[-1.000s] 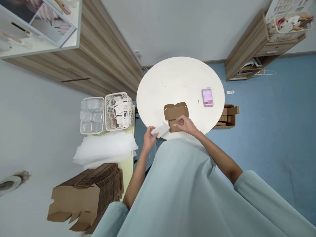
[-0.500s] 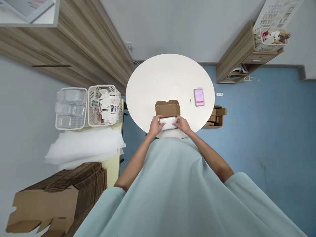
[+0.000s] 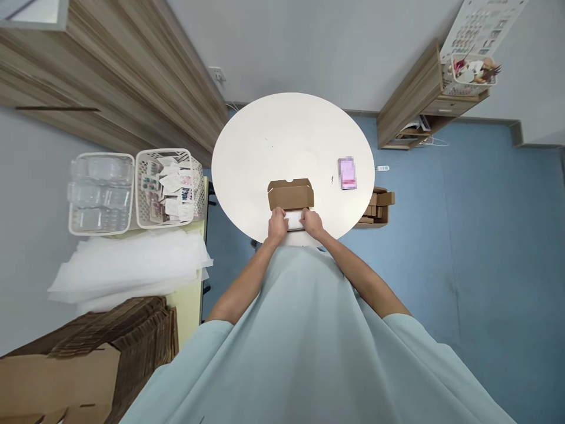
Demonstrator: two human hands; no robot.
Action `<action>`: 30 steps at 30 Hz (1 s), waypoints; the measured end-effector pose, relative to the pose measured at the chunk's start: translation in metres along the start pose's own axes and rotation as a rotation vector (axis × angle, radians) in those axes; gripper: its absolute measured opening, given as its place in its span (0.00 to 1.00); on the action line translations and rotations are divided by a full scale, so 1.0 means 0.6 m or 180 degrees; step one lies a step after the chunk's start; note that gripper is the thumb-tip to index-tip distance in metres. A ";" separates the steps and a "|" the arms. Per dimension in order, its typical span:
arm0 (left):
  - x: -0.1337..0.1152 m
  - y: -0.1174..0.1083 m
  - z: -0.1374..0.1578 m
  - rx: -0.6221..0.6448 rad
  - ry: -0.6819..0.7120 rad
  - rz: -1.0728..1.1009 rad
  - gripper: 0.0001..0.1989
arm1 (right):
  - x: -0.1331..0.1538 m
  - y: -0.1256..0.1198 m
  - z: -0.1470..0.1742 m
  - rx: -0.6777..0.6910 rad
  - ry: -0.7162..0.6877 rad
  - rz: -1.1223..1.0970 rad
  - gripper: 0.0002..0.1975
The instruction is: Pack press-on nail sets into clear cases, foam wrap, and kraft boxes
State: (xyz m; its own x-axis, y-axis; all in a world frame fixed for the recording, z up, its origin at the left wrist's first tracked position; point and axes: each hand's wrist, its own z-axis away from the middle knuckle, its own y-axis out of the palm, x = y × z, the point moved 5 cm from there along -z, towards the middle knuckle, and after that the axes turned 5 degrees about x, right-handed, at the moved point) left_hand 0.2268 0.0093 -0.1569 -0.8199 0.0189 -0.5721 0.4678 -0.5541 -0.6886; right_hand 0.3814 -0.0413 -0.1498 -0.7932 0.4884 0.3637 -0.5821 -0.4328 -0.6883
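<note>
A small brown cardboard box lies with its lid up near the front edge of the white oval table. Inside it sits a white wrapped packet, low and flat. My left hand is closed round the box's left end, its thumb toward the packet. At the right end my right hand is closed in the same way, fingers curled. Both hands cover the box's end walls, and the fingertips are partly hidden. A phone, blurred on its screen, lies to the right on the table.
On the left side table stand a basket of clear plastic boxes and a basket of small packets. White wrapping sheets and stacked flat cardboard lie nearer. An open carton of brown boxes stands right of the table.
The packet sits lower in the box. My fingers, which pinched its ends from above, are now curled at the box's ends. The view has shifted slightly right.
</note>
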 end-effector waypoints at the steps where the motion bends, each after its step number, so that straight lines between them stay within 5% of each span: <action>1: 0.000 0.003 -0.001 0.0050 -0.0035 -0.0045 0.13 | 0.003 0.001 -0.002 0.0035 0.0015 0.0088 0.06; 18: -0.008 0.008 -0.007 0.0469 -0.0147 -0.0577 0.13 | 0.027 0.007 0.004 0.0302 0.0067 0.0624 0.13; 24: 0.023 -0.072 0.003 -0.0196 -0.0012 0.0078 0.09 | -0.015 -0.070 0.019 -0.0450 -0.0122 -0.0038 0.05; 27: 0.044 -0.123 -0.010 -0.0797 -0.0213 0.0564 0.15 | -0.044 -0.124 0.011 -0.1105 -0.0186 -0.0703 0.09; 30: 0.049 -0.145 -0.041 -0.0953 -0.0323 0.1018 0.26 | -0.055 -0.146 -0.014 -0.1287 -0.0156 -0.1206 0.21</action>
State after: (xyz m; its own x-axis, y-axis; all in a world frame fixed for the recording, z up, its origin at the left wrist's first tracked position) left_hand 0.1699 0.0784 -0.1248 -0.6398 -0.2043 -0.7409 0.7656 -0.2532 -0.5914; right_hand 0.4604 -0.0130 -0.1068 -0.5547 0.5132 0.6549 -0.7210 0.0962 -0.6862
